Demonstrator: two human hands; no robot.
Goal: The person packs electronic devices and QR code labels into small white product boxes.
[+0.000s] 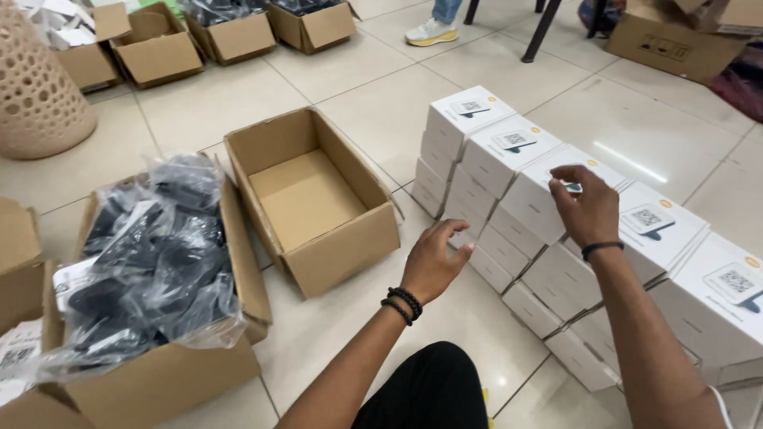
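At the floor's left edge stands a brown cardboard carton stuffed with black items in clear plastic bags [155, 262]. Just right of it sits an empty open brown cardboard box [311, 199], its flaps up, on the pale tiled floor [373, 103]. The left hand [435, 258], wearing dark bead bracelets, hovers with fingers loosely spread and holding nothing, just beside the near face of the stacked row of small white square cartons [556, 238]. The right hand [586, 205], a black band at its wrist, rests its curled fingertips on the top of one white carton in the row's middle, fingers bent but not closed round it.
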